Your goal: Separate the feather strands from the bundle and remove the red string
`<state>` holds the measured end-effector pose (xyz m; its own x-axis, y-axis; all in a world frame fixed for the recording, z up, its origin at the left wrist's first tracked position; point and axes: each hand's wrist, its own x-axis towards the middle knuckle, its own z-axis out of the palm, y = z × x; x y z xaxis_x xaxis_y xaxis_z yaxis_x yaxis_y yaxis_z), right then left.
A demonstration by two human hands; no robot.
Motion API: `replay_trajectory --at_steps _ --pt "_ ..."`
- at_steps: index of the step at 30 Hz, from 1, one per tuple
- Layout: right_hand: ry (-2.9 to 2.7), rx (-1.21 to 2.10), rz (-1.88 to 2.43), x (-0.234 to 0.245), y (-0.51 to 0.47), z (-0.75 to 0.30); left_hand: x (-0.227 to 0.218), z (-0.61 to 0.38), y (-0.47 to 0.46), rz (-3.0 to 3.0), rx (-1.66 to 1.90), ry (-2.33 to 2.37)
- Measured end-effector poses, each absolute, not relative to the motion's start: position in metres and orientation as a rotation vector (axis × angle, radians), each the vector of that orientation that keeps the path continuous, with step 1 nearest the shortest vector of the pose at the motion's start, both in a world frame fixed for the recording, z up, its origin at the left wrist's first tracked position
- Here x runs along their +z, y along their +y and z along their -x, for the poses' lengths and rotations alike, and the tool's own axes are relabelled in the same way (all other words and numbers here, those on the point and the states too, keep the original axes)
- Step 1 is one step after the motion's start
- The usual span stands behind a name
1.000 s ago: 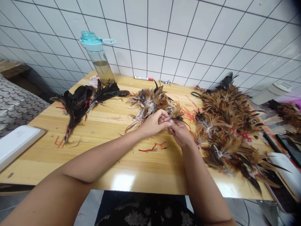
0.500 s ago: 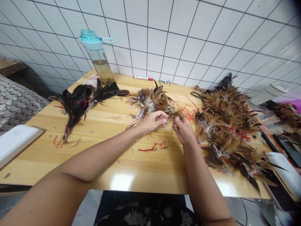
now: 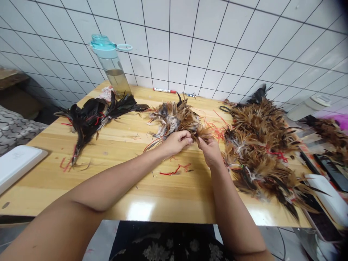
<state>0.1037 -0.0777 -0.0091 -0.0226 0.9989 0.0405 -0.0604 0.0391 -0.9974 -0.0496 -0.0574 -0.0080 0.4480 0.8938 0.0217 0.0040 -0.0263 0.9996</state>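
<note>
At the table's middle, my left hand [image 3: 178,141] is closed, thumb against fingertips, at the near edge of a pile of brown and grey feathers [image 3: 174,117]. What it pinches is too small to make out. Just to its right, my right hand [image 3: 209,148] is closed on a small tuft of brown feathers [image 3: 205,135], whose tips fan out past the fingers. The fingertips of both hands almost meet. Red thread [image 3: 216,130] lies tangled behind the right hand, and a short red strand [image 3: 174,171] rests on the wood in front.
Black feather bundles [image 3: 92,112] lie left, a large heap of brown feathers [image 3: 263,127] right. A water bottle [image 3: 111,65] and red marker [image 3: 164,90] stand or lie near the tiled wall. A white box [image 3: 21,163] sits left; phones [image 3: 323,221] are at the right edge.
My right hand has shifted slightly left, closer to my left hand, and its thumb now stretches toward the left fingertips. The feather piles stay in place; the view has moved a little.
</note>
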Motion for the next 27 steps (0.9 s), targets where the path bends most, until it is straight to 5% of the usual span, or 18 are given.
replay_trajectory --at_steps 16,27 --pt "-1.45 0.63 1.488 0.027 -0.105 -0.126 -0.011 0.054 -0.057 -1.679 0.834 0.861" --pt "-1.319 -0.005 2.515 0.069 -0.19 -0.259 -0.015 0.056 -0.054 -1.817 0.761 0.918"
